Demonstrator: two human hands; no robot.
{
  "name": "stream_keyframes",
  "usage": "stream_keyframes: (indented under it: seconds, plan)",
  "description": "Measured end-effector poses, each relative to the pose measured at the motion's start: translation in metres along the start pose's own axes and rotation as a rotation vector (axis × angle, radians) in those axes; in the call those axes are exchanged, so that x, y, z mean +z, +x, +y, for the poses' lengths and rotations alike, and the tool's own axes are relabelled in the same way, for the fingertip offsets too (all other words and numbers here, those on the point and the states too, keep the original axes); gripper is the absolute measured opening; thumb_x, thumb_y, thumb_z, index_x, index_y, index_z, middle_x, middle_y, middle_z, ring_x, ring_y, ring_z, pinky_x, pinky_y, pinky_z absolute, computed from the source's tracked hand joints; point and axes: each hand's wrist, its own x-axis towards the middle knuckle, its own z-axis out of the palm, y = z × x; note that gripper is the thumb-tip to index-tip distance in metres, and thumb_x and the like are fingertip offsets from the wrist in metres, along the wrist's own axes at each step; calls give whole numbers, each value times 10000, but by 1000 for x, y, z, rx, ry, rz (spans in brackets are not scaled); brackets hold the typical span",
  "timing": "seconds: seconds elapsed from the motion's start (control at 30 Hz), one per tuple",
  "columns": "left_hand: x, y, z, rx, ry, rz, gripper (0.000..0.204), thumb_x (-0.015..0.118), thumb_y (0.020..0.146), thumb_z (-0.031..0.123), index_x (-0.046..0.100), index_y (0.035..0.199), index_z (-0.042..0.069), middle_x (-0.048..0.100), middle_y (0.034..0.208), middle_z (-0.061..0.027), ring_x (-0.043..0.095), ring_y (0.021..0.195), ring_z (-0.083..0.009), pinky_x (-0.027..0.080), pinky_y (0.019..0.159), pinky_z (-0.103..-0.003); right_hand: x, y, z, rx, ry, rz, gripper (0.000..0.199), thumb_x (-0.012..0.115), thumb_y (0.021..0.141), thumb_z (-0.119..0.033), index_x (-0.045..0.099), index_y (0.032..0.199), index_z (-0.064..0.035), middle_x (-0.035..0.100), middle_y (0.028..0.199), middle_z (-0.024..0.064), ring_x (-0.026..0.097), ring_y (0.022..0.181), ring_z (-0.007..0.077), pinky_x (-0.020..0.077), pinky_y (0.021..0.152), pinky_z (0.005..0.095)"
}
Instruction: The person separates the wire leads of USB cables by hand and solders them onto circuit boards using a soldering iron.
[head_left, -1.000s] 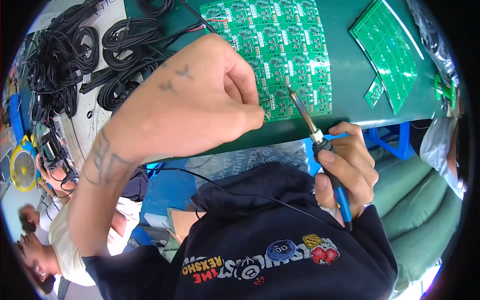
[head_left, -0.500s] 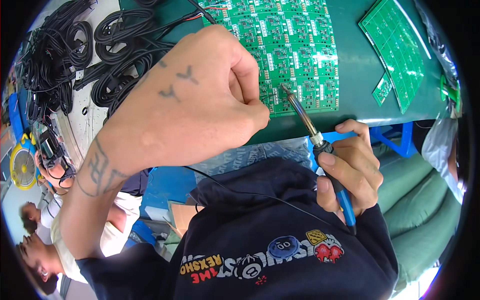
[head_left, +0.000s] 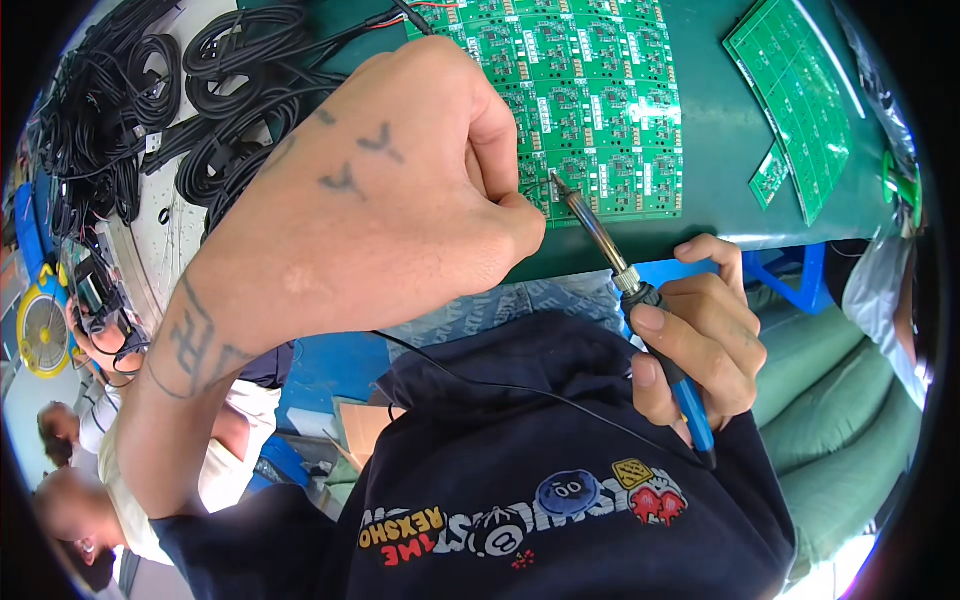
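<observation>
My right hand (head_left: 705, 345) grips a soldering iron (head_left: 663, 345) with a blue and dark handle. The iron's metal tip points up and left, meeting the front row of a green circuit board panel (head_left: 610, 110) near its left side. My left hand (head_left: 410, 180) lies over the panel's front left corner, thumb and fingers pinched together. Whatever is in the pinch is hidden behind the hand. A thin dark line, perhaps a wire, shows between the left fingertips and the iron's tip. Black cables with bared thin wires (head_left: 385, 20) lie at the panel's far left.
Coiled black cables (head_left: 240, 60) are heaped at the left. On the green table mat (head_left: 705, 190), another green panel (head_left: 795, 110) and a small board piece (head_left: 769, 176) lie to the right. A yellow fan (head_left: 45, 320) and other people (head_left: 180, 450) appear at the lower left.
The soldering iron's tip has shifted slightly left along the panel's front row, toward my left fingertips. My left hand stays pinched in nearly the same place.
</observation>
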Motion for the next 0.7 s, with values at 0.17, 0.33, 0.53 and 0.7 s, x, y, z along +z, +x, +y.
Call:
stream_keyframes:
  seconds: [0.17,0.33,0.53,0.7]
  plan:
    - [2,0,0,-14,33,7,116,669,741,-26,632,637,12,539,521,8,429,436,-35,302,429,-175,2,0,-1,-2,-31,3,236,728,804,-136,785,1018,-54,545,648,37,509,611,171,513,850,462]
    - [3,0,0,-16,52,24,122,669,739,-23,626,631,14,534,516,8,424,433,-36,295,425,-177,3,-1,-1,4,-47,17,226,736,788,-132,799,999,-77,536,645,31,506,612,170,515,851,464]
    - [1,2,9,-75,57,5,129,665,739,-23,620,625,16,536,514,5,423,431,-39,288,421,-183,4,-1,-1,2,-47,18,226,738,784,-131,803,995,-82,532,646,31,507,616,170,515,857,467]
    - [0,4,16,-102,63,-11,128,659,739,-30,618,626,15,540,514,0,424,431,-43,282,420,-186,2,-1,-1,-1,-48,0,234,737,789,-131,801,1005,-68,537,651,39,512,623,175,512,864,473]
